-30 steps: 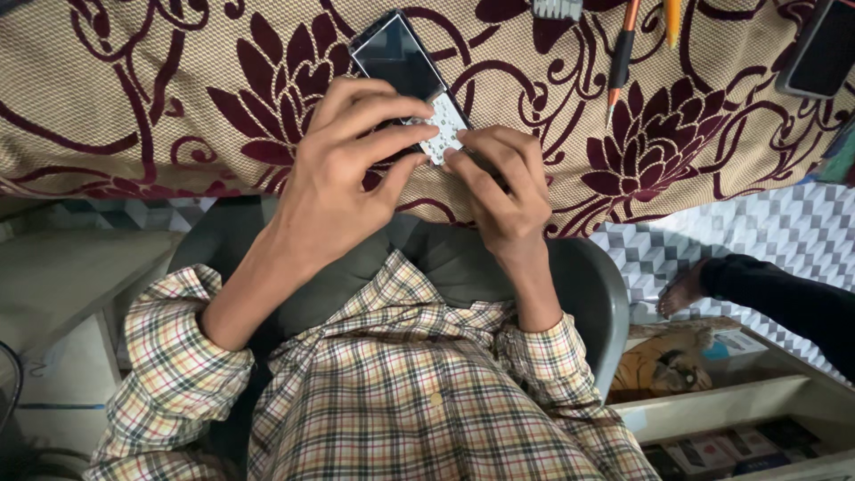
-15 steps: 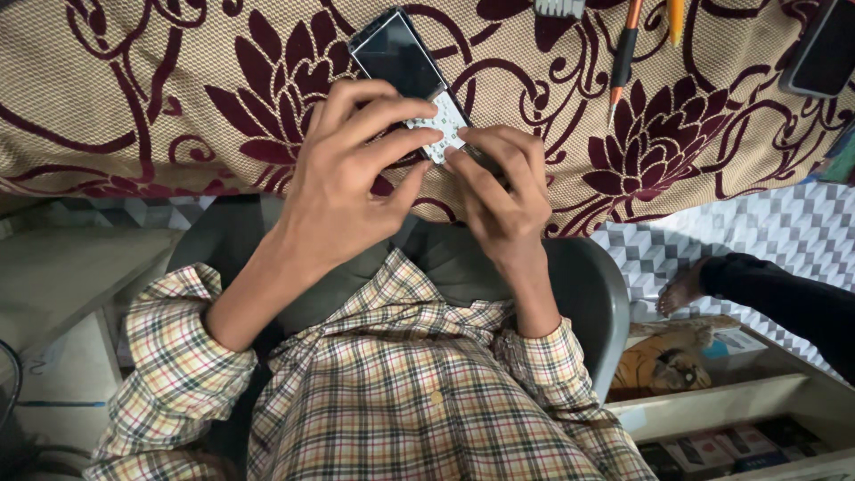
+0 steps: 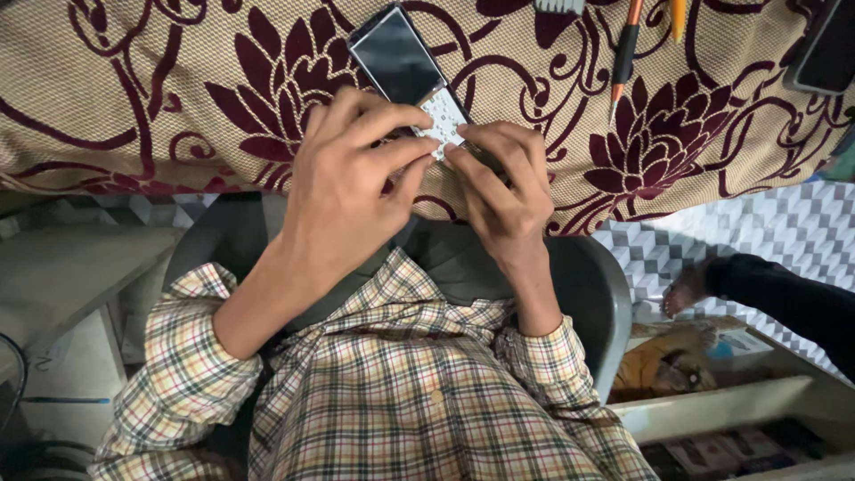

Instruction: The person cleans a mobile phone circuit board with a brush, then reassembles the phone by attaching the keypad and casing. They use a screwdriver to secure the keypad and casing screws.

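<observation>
Slim black keypad phone on woven floral cloth; both hands, left, right, seemingly pinch its white keypad.

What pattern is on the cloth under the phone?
Beige cloth with dark maroon flowers and swirls, seen in the head view.

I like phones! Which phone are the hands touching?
The keypad phone in the middle, under both hands; the other phone lies untouched at the cloth's right edge.

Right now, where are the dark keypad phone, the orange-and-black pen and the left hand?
Dark keypad phone (image 3: 398, 59): head view, on its black screen.
Orange-and-black pen (image 3: 625, 52): head view, on its black barrel.
Left hand (image 3: 343, 191): head view, on its back.
</observation>
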